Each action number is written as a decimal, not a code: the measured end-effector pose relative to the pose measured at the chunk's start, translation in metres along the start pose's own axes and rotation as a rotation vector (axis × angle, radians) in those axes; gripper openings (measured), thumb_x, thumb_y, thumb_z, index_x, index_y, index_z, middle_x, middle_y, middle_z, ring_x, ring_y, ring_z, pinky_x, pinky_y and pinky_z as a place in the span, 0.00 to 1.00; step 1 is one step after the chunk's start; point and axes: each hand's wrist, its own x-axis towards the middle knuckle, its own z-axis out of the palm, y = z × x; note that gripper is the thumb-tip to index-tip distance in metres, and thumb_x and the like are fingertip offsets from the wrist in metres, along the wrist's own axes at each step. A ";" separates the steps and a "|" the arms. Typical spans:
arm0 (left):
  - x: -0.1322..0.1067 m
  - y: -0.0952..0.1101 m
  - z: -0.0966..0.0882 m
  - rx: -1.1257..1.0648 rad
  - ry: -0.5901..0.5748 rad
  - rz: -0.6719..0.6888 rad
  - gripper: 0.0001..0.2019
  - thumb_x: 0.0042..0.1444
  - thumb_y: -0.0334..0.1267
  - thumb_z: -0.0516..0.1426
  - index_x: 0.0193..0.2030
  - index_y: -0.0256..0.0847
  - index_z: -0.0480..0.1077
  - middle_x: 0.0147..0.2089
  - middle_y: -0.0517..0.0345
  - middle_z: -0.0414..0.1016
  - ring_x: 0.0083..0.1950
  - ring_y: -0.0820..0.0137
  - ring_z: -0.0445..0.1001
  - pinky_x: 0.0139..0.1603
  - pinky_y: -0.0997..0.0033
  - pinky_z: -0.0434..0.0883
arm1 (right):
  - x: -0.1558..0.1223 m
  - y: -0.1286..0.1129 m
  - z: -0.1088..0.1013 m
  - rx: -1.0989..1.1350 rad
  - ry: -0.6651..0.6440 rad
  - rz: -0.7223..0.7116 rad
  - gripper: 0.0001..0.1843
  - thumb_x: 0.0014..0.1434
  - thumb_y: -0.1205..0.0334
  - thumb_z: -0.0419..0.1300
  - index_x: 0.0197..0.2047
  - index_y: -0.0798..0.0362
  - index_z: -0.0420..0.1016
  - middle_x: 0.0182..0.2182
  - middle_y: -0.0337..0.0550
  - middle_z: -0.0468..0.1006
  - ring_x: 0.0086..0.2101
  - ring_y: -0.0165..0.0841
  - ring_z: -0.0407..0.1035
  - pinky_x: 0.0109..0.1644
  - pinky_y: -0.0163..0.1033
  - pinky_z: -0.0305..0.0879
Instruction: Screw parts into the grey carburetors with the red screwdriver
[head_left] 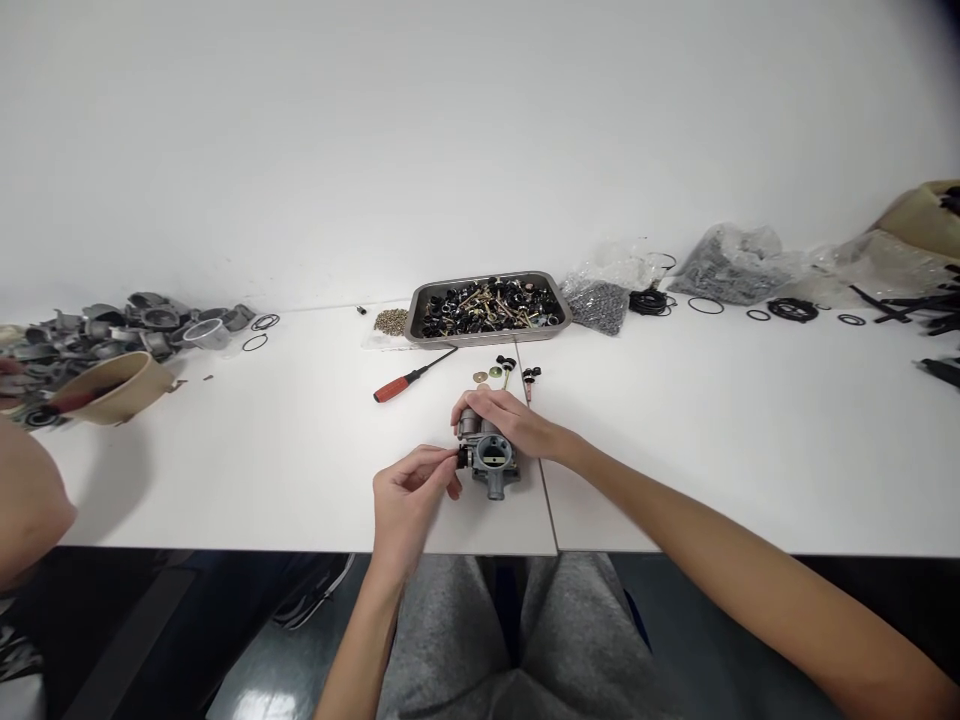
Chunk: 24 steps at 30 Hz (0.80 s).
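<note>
A grey metal carburetor (494,478) rests on the white table near its front edge, its round bore facing up toward me. My right hand (506,417) is wrapped over its far side and grips it. At its left side my left hand (416,482) pinches a small black knob (463,458) that touches the carburetor body. Just beyond my right hand lie a copper-coloured washer (480,377), a green washer (495,371) and small black-topped parts (532,376). A red-handled screwdriver (394,388) lies to the far left of the carburetor.
A metal tray (487,340) of mixed small parts stands by the wall, with brass pieces (391,321) beside it. Bags of small parts (731,262) and black rings (793,310) sit right. Left are grey castings (154,318), a beige bowl (120,390) and another person's arm (30,500).
</note>
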 end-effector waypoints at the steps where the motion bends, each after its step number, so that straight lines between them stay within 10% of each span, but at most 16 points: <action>1: 0.002 0.002 -0.003 0.018 -0.007 -0.014 0.12 0.50 0.43 0.64 0.35 0.35 0.77 0.27 0.55 0.75 0.26 0.74 0.71 0.32 0.72 0.70 | 0.000 0.000 -0.001 0.014 -0.007 -0.001 0.27 0.71 0.45 0.42 0.41 0.55 0.75 0.37 0.45 0.73 0.38 0.33 0.67 0.45 0.39 0.63; 5: 0.036 0.029 -0.023 0.179 0.025 0.033 0.15 0.50 0.45 0.63 0.39 0.36 0.77 0.29 0.53 0.77 0.27 0.72 0.73 0.36 0.69 0.72 | 0.003 0.003 -0.014 0.124 0.055 -0.032 0.27 0.69 0.44 0.44 0.43 0.56 0.75 0.41 0.48 0.75 0.37 0.33 0.69 0.43 0.40 0.65; 9: 0.114 0.064 -0.047 0.468 -0.011 0.208 0.16 0.50 0.49 0.61 0.36 0.37 0.77 0.32 0.52 0.77 0.29 0.72 0.72 0.33 0.71 0.70 | 0.002 0.006 -0.036 -0.015 0.382 -0.064 0.23 0.69 0.47 0.46 0.40 0.55 0.74 0.38 0.47 0.76 0.37 0.34 0.68 0.42 0.40 0.64; 13: 0.175 0.064 -0.057 0.938 -0.238 0.289 0.18 0.48 0.54 0.61 0.35 0.39 0.77 0.36 0.51 0.77 0.31 0.72 0.70 0.32 0.73 0.66 | -0.001 0.012 -0.050 -0.324 0.513 -0.072 0.19 0.70 0.54 0.46 0.36 0.54 0.72 0.35 0.45 0.75 0.39 0.35 0.69 0.46 0.41 0.62; 24: 0.182 0.015 -0.058 1.077 -0.416 0.356 0.14 0.59 0.47 0.50 0.40 0.40 0.69 0.41 0.51 0.74 0.39 0.67 0.69 0.40 0.69 0.62 | 0.005 0.026 -0.043 -0.510 0.432 -0.041 0.16 0.69 0.59 0.47 0.32 0.52 0.70 0.34 0.43 0.74 0.39 0.35 0.66 0.46 0.42 0.60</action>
